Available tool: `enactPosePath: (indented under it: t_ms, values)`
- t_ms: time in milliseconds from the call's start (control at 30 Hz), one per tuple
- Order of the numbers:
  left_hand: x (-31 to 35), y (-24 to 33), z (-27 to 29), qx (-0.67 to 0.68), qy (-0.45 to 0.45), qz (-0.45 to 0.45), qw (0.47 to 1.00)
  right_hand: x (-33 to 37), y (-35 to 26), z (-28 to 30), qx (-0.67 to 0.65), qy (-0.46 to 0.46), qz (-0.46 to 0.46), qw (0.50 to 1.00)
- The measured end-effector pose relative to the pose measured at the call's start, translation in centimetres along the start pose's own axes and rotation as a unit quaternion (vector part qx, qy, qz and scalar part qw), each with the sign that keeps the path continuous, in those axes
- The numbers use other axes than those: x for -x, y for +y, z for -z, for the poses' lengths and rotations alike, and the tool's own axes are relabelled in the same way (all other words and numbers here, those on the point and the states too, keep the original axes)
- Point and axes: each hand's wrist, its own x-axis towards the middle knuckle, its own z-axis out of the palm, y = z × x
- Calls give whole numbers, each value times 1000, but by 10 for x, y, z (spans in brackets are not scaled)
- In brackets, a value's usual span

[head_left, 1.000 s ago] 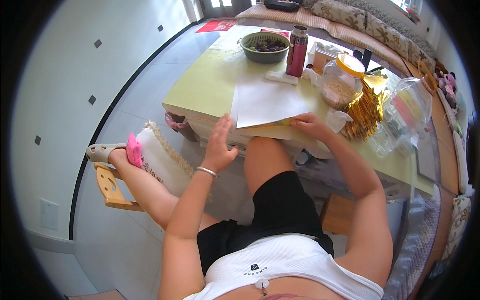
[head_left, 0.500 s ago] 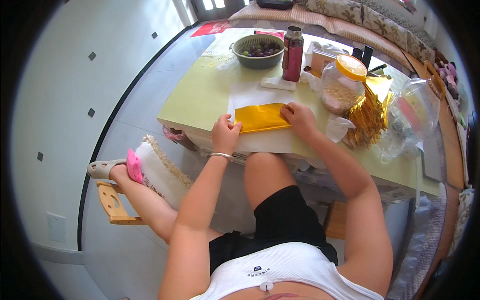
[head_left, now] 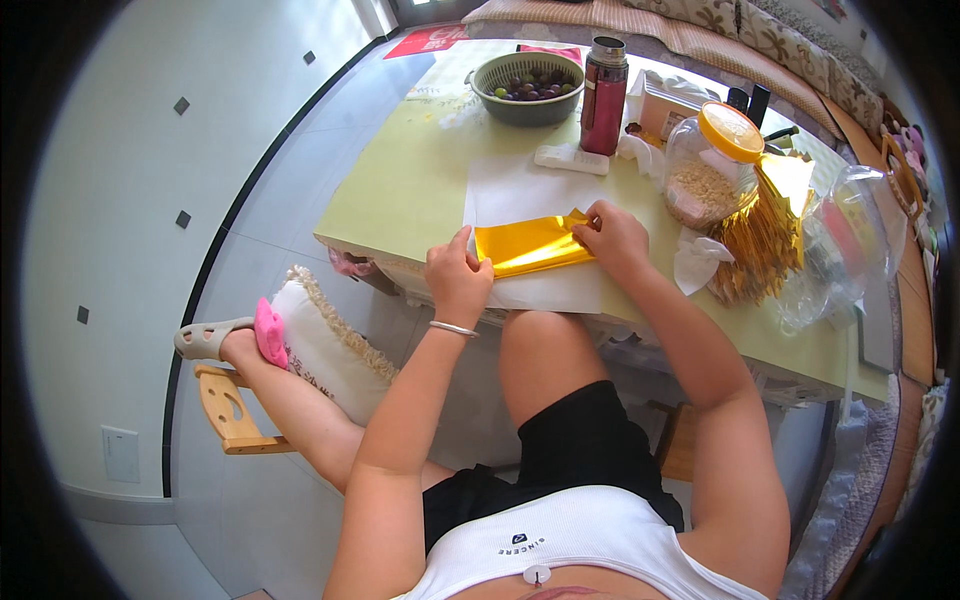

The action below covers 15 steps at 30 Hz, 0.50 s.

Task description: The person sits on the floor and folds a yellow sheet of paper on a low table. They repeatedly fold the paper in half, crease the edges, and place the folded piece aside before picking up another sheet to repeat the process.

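Observation:
A shiny gold sheet of paper (head_left: 528, 246), folded over, lies on a white sheet (head_left: 530, 195) near the front edge of the pale green table (head_left: 410, 180). My left hand (head_left: 458, 275) presses down on the gold paper's left end with its fingertips. My right hand (head_left: 612, 238) pinches the paper's upper right corner. Both hands rest on the table edge above my knee.
Behind the paper stand a red flask (head_left: 604, 82), a green bowl of dark grapes (head_left: 528, 86) and a small white remote (head_left: 570, 159). To the right are a jar with an orange lid (head_left: 712, 160), a pile of folded gold pieces (head_left: 762, 240) and a clear plastic bag (head_left: 838, 250). A cushion (head_left: 325, 340) lies at left.
A second ago only the white sheet lay before me with my left hand off the table. Since then the gold paper has appeared folded on it, with both hands pressed onto it.

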Motion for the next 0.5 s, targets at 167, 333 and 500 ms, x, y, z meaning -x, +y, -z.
enactPosePath:
  t_ms: [167, 333, 500]
  values:
    - [-5, 9, 2, -93, 96, -232, 964, 0, -1, 4, 4, -9, -6, 1000]
    - [-15, -3, -2, 36, -153, -308, 938, 1, 0, 2, -27, 8, -7, 1000]
    - [-20, 10, 12, -20, -184, -340, 922, 4, 7, 5, -40, 25, 3, 999]
